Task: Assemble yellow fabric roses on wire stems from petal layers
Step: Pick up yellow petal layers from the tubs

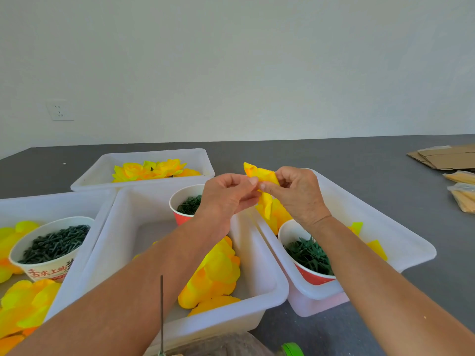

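Observation:
A yellow fabric petal layer (262, 176) is held up above the trays, pinched between both hands. My left hand (226, 194) pinches its lower left edge with thumb and fingertips. My right hand (295, 194) grips its right side, fingers curled over the fabric. Part of the petal hangs down between my hands. More loose yellow petal layers (218, 273) lie in the middle white tray (257, 304). A thin upright metal wire stem (161, 312) stands near the bottom edge, in front of my left forearm. Finished yellow roses (151, 170) lie in the far white tray (205, 160).
Paper cups of dark green parts stand at the left (51, 245), the middle (186, 204) and the right (308, 255). The right tray (401, 242) and left tray (84, 209) hold more petals. Flattened cardboard (447, 156) and plastic packets (462, 194) lie far right on the grey table.

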